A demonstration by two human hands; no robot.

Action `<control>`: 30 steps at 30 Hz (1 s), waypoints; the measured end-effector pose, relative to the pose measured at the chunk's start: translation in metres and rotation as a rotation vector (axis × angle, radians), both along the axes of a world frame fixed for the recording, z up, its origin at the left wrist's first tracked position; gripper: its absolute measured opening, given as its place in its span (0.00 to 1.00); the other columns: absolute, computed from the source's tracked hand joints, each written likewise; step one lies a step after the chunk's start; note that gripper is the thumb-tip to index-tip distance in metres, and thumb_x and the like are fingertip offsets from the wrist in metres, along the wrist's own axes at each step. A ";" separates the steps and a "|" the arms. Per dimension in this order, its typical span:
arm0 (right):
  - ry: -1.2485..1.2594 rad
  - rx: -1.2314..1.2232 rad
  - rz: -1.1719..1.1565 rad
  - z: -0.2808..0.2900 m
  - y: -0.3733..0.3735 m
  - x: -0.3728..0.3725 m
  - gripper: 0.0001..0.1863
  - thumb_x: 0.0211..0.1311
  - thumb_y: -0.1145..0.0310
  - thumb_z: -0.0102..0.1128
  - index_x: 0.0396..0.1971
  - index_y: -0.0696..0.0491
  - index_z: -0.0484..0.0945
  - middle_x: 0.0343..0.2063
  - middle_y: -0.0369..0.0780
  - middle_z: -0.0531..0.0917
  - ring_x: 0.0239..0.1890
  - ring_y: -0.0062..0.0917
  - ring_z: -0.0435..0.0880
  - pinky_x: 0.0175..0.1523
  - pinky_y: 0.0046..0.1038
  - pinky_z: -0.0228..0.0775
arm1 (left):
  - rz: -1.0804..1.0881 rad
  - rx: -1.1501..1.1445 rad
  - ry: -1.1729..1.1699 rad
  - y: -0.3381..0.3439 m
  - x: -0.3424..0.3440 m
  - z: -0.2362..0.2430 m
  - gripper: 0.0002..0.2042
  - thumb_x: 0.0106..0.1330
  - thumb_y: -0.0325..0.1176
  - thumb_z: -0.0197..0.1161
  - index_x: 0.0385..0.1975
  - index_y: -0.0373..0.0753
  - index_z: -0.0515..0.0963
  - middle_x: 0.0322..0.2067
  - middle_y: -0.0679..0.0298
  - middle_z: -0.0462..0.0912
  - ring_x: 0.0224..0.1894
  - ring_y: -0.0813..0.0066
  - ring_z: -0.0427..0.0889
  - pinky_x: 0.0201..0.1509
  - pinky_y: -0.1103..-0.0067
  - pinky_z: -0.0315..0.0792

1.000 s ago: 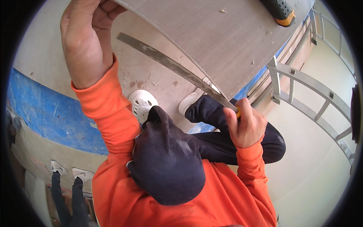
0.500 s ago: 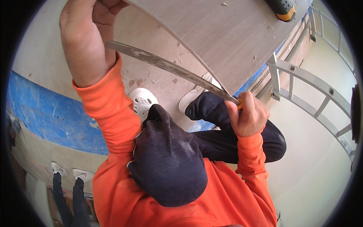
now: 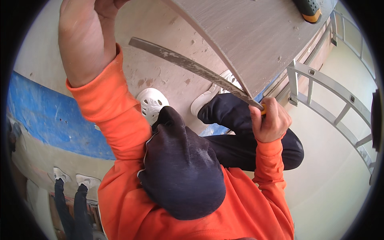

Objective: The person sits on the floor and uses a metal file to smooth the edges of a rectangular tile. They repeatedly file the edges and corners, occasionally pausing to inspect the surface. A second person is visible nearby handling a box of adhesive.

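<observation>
Right hand wrapped in a closed fist around the orange-yellow handle of a hand saw; only a sliver of handle shows between the fingers. The saw's long grey blade, speckled with pale dust, runs up and to the left from that fist and passes under the near edge of the grey board, touching it close to the fist. Left hand raised at the board's left end, well apart from the saw handle; its fingers curl toward the board's edge at the top of the view, but the fingertips run out of frame, so whether they clamp the board cannot be told. Both forearms in orange sleeves. Below the board, a dark cap fills the middle, and dark trousers fold beneath the saw handle. Two white perforated clogs sit on the pale concrete floor just under the blade. On the board's far right end lies a green-and-orange tool, partly cut off. Right of the board, a grey metal frame. Left of the board, a blue strip on the floor.
</observation>
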State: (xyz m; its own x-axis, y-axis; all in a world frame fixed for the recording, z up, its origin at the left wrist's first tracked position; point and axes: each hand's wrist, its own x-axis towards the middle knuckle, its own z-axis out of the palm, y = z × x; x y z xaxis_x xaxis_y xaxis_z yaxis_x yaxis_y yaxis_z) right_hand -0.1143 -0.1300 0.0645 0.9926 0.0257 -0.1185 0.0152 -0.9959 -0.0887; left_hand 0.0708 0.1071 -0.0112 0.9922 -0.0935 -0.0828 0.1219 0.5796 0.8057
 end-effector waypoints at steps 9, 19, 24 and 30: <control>0.000 -0.135 -0.074 -0.004 -0.008 0.010 0.19 0.59 0.56 0.71 0.24 0.52 0.72 0.12 0.36 0.71 0.14 0.32 0.73 0.21 0.31 0.64 | -0.024 0.138 -0.186 -0.004 -0.004 0.002 0.21 0.68 0.45 0.63 0.52 0.34 0.78 0.44 0.62 0.85 0.43 0.74 0.83 0.50 0.76 0.74; 0.343 -0.016 0.001 -0.014 -0.017 -0.038 0.17 0.62 0.55 0.68 0.29 0.53 0.75 0.20 0.37 0.79 0.19 0.33 0.80 0.23 0.30 0.68 | -0.010 0.234 0.028 0.003 -0.051 -0.024 0.19 0.75 0.47 0.53 0.44 0.36 0.79 0.34 0.61 0.83 0.33 0.77 0.80 0.36 0.81 0.71; 0.443 -0.050 -0.056 -0.017 -0.026 -0.048 0.11 0.66 0.61 0.63 0.38 0.52 0.76 0.23 0.38 0.82 0.22 0.36 0.82 0.25 0.33 0.71 | -0.407 0.354 -0.144 -0.024 -0.102 -0.017 0.12 0.63 0.29 0.70 0.45 0.36 0.82 0.34 0.63 0.85 0.31 0.78 0.83 0.29 0.84 0.74; 0.389 0.037 -0.150 -0.005 -0.042 -0.063 0.07 0.67 0.66 0.60 0.39 0.52 0.75 0.25 0.42 0.83 0.24 0.41 0.83 0.29 0.39 0.72 | -0.543 0.225 -0.192 -0.055 -0.117 -0.030 0.07 0.63 0.26 0.71 0.39 0.35 0.84 0.35 0.64 0.87 0.33 0.82 0.85 0.30 0.86 0.75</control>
State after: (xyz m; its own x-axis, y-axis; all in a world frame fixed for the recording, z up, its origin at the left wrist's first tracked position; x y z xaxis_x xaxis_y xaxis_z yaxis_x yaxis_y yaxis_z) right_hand -0.1772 -0.1722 0.0592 0.8671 -0.1045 -0.4870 -0.1717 -0.9805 -0.0952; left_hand -0.0463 0.0518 -0.0414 0.8070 -0.5904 0.0164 0.1925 0.2891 0.9378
